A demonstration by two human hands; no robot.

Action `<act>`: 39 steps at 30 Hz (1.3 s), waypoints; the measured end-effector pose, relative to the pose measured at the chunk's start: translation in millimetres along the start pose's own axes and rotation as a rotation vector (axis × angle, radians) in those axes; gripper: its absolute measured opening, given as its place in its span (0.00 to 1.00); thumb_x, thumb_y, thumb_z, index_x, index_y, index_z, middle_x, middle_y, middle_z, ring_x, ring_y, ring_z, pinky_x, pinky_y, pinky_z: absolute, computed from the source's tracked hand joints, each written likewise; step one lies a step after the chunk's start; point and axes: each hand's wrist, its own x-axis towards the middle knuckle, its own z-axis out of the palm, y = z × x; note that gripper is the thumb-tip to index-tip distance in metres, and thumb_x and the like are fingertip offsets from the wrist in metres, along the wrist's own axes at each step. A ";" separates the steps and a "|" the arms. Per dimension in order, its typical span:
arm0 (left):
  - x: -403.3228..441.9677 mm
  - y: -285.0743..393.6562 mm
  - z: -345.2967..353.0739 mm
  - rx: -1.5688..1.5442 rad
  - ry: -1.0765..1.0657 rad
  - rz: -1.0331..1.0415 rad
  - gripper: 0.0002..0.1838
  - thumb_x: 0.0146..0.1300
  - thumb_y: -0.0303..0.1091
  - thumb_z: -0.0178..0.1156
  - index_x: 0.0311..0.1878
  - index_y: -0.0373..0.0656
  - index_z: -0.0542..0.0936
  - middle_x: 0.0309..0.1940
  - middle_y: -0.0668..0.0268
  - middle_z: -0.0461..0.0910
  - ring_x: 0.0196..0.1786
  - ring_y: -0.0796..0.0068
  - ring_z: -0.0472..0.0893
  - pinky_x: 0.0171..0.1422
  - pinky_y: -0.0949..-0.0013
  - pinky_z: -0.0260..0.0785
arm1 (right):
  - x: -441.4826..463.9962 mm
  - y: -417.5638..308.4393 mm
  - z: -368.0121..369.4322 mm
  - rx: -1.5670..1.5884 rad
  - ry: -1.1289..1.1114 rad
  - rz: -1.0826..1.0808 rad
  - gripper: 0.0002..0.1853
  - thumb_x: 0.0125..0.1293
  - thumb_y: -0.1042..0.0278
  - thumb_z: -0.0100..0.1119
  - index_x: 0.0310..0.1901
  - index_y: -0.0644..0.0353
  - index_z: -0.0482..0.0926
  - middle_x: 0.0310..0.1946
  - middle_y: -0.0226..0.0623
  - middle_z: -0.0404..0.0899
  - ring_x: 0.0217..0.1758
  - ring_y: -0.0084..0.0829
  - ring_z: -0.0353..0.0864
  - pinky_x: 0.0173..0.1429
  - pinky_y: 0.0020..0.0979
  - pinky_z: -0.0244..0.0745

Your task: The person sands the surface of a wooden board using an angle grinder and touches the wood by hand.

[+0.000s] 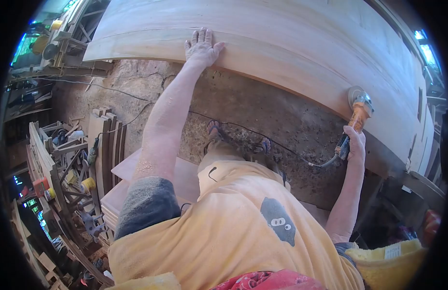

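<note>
A large pale wooden panel spans the top of the head view. My left hand lies flat near its front edge, fingers spread, holding nothing. Dust coats that hand and forearm. On the right, my right hand is wrapped round the body of an orange angle grinder. The grinder's round disc is over the panel near its front edge; whether it touches the surface I cannot tell. A dark power cord runs from the grinder's rear end across the floor.
Curved wooden pieces stand upright at the left, beside stacked flat boards. Farther left are wooden frames and a yellow roll. My sandaled feet stand on a dusty floor near the cord.
</note>
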 end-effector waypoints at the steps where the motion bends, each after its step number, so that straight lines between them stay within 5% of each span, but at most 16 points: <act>1: 8.2 -11.0 0.1 0.002 0.007 0.008 0.47 0.76 0.72 0.38 0.87 0.50 0.50 0.89 0.67 0.43 0.90 0.59 0.41 0.89 0.43 0.34 | 1.4 -0.4 8.6 -0.015 -0.002 -0.006 0.15 0.58 0.63 0.73 0.44 0.55 0.79 0.29 0.21 0.74 0.26 0.18 0.73 0.32 0.27 0.71; 16: 68.9 -236.7 -6.4 -0.003 0.050 -0.005 0.42 0.77 0.68 0.38 0.87 0.56 0.52 0.89 0.69 0.44 0.89 0.59 0.42 0.89 0.43 0.34 | -70.2 -115.6 352.9 -0.304 -0.257 -0.061 0.20 0.48 0.60 0.76 0.38 0.65 0.83 0.28 0.31 0.79 0.30 0.28 0.79 0.36 0.36 0.75; 18: 74.2 -261.7 -5.4 -0.030 0.047 -0.064 0.41 0.78 0.66 0.38 0.87 0.56 0.52 0.89 0.69 0.44 0.90 0.59 0.41 0.89 0.43 0.33 | -65.3 -115.5 410.6 -0.330 -0.383 -0.200 0.16 0.50 0.58 0.75 0.35 0.58 0.81 0.26 0.27 0.75 0.28 0.24 0.74 0.33 0.35 0.70; 24: 88.8 -310.9 -7.6 -0.088 0.035 -0.279 0.40 0.79 0.64 0.36 0.87 0.55 0.49 0.89 0.70 0.41 0.90 0.57 0.40 0.89 0.40 0.30 | -94.8 -181.3 538.1 -0.596 -0.568 -0.232 0.21 0.46 0.54 0.73 0.29 0.68 0.83 0.29 0.43 0.85 0.35 0.33 0.86 0.38 0.37 0.79; 31: 87.6 -279.7 -16.0 -0.025 -0.027 -0.375 0.43 0.77 0.67 0.36 0.88 0.55 0.47 0.89 0.65 0.39 0.89 0.50 0.38 0.89 0.40 0.30 | -82.5 -163.5 476.0 -0.538 -0.453 -0.240 0.22 0.46 0.56 0.73 0.33 0.70 0.84 0.32 0.49 0.86 0.34 0.36 0.88 0.39 0.38 0.81; 39: 42.1 -59.4 7.4 0.127 -0.001 0.189 0.45 0.78 0.65 0.41 0.87 0.46 0.47 0.89 0.59 0.39 0.89 0.47 0.37 0.89 0.42 0.29 | -47.7 -82.9 245.3 -0.284 -0.176 0.033 0.17 0.52 0.64 0.74 0.41 0.63 0.82 0.30 0.33 0.79 0.29 0.29 0.78 0.32 0.39 0.79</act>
